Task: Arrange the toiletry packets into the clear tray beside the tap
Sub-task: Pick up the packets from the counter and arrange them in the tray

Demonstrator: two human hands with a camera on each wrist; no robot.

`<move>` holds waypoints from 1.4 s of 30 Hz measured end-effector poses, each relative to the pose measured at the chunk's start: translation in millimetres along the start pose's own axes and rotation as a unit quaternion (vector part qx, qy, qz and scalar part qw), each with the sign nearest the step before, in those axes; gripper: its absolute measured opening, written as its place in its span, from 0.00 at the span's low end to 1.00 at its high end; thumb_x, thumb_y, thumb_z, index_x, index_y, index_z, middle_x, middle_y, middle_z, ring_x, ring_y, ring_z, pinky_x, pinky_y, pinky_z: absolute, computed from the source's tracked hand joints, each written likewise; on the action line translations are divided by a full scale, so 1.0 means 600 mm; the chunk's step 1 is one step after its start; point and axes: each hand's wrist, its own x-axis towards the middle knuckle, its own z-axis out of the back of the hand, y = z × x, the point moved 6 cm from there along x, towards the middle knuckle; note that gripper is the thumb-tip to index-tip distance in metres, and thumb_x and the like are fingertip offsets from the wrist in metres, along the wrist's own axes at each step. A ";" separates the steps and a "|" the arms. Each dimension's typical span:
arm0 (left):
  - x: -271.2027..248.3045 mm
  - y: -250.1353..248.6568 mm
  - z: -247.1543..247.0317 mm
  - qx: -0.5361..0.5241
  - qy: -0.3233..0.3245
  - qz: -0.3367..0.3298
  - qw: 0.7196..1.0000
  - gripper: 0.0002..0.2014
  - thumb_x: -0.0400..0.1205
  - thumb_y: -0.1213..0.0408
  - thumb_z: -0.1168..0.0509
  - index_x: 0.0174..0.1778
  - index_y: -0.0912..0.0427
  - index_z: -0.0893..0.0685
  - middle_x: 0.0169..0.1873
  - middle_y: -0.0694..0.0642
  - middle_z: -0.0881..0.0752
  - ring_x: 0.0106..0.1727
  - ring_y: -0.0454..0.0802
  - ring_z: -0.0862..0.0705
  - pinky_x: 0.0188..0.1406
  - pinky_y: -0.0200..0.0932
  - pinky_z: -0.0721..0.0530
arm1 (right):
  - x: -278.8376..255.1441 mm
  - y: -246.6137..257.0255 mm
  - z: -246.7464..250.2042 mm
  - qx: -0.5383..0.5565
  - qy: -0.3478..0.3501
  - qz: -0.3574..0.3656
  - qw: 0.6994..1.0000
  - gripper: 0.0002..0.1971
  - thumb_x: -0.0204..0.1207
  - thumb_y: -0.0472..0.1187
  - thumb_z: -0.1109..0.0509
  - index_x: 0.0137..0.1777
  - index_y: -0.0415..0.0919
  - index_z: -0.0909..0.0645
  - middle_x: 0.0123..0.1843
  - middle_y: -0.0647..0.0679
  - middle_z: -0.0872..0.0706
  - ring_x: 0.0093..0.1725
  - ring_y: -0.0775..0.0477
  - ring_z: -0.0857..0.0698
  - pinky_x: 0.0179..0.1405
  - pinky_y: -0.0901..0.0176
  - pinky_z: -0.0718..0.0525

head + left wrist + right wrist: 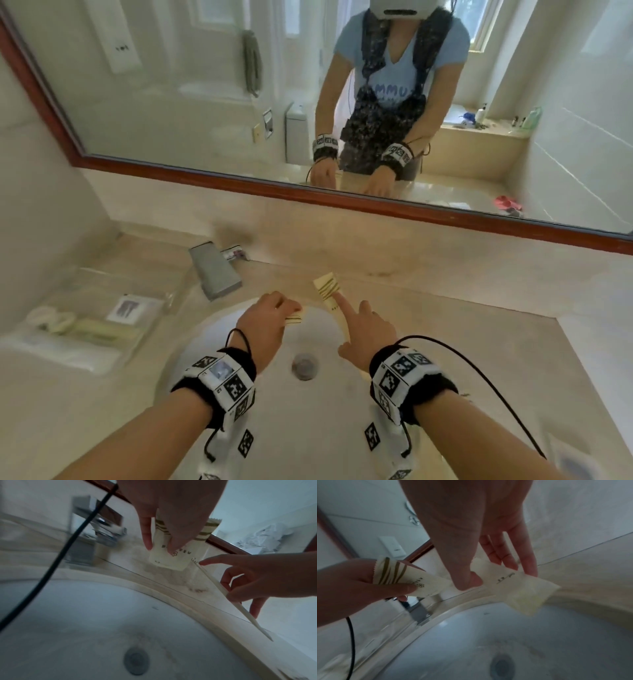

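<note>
Above the basin [342,425], left hand [267,317] fingers are pinching a striped packet [294,320]; right hand [368,330], at three o'clock, is clamping a long packet [330,301]

— What carries it all?
— A beige, marble-look stone vanity counter [428,284] with a white oval basin [318,404] sunk into it.
— And directly on it?
— A square chrome tap [215,270] behind the basin, and just left of it a clear plastic tray [68,284] holding packets.
</note>
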 end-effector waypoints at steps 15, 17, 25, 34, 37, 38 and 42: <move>-0.239 0.299 0.153 -0.015 -0.094 0.181 0.979 0.21 0.68 0.87 0.33 0.54 0.64 0.14 0.49 0.63 0.14 0.50 0.61 0.15 0.51 0.39 0.20 | 0.041 0.373 -0.078 -0.097 0.108 0.210 0.967 0.45 0.74 0.43 0.31 0.83 0.56 0.57 0.68 0.38 0.30 0.63 0.36 0.21 0.52 0.49 0.19; -0.256 0.329 0.176 -0.014 -0.109 0.185 0.977 0.20 0.68 0.86 0.32 0.52 0.63 0.13 0.47 0.63 0.13 0.48 0.61 0.14 0.48 0.36 0.20 | 0.051 0.415 -0.076 -0.103 0.101 0.226 0.963 0.45 0.74 0.43 0.31 0.83 0.57 0.57 0.69 0.38 0.30 0.64 0.36 0.21 0.55 0.48 0.19; -0.284 0.458 0.251 -0.014 -0.147 0.196 0.970 0.16 0.70 0.83 0.29 0.51 0.64 0.12 0.46 0.62 0.12 0.48 0.59 0.14 0.50 0.40 0.20 | 0.108 0.580 -0.053 -0.097 0.082 0.275 0.953 0.42 0.75 0.43 0.32 0.82 0.58 0.55 0.70 0.37 0.30 0.64 0.35 0.21 0.56 0.46 0.18; -0.299 0.584 0.282 -0.035 -0.163 0.206 0.964 0.19 0.70 0.82 0.30 0.53 0.59 0.15 0.47 0.61 0.13 0.49 0.46 0.21 0.48 0.38 0.19 | 0.178 0.685 -0.075 -0.176 0.139 0.255 0.941 0.38 0.75 0.40 0.32 0.80 0.56 0.48 0.71 0.39 0.30 0.64 0.37 0.21 0.56 0.47 0.18; -0.298 0.610 0.281 -0.033 -0.155 0.215 0.964 0.18 0.71 0.81 0.30 0.53 0.60 0.14 0.47 0.61 0.14 0.49 0.45 0.22 0.48 0.35 0.22 | 0.184 0.696 -0.092 -0.229 0.190 0.248 0.922 0.39 0.75 0.40 0.31 0.81 0.53 0.49 0.72 0.38 0.30 0.65 0.35 0.20 0.58 0.47 0.18; -0.296 0.616 0.279 -0.037 -0.152 0.211 0.965 0.18 0.71 0.82 0.30 0.53 0.61 0.14 0.47 0.61 0.14 0.49 0.45 0.23 0.49 0.36 0.24 | 0.185 0.698 -0.096 -0.242 0.201 0.245 0.917 0.41 0.75 0.40 0.30 0.82 0.53 0.50 0.73 0.37 0.31 0.66 0.35 0.20 0.58 0.47 0.18; -0.291 0.631 0.273 -0.043 -0.141 0.216 0.965 0.17 0.72 0.82 0.32 0.55 0.63 0.14 0.49 0.63 0.14 0.51 0.54 0.17 0.51 0.44 0.17 | 0.190 0.701 -0.098 -0.272 0.209 0.247 0.906 0.42 0.73 0.39 0.28 0.82 0.54 0.49 0.71 0.37 0.29 0.65 0.35 0.20 0.59 0.47 0.18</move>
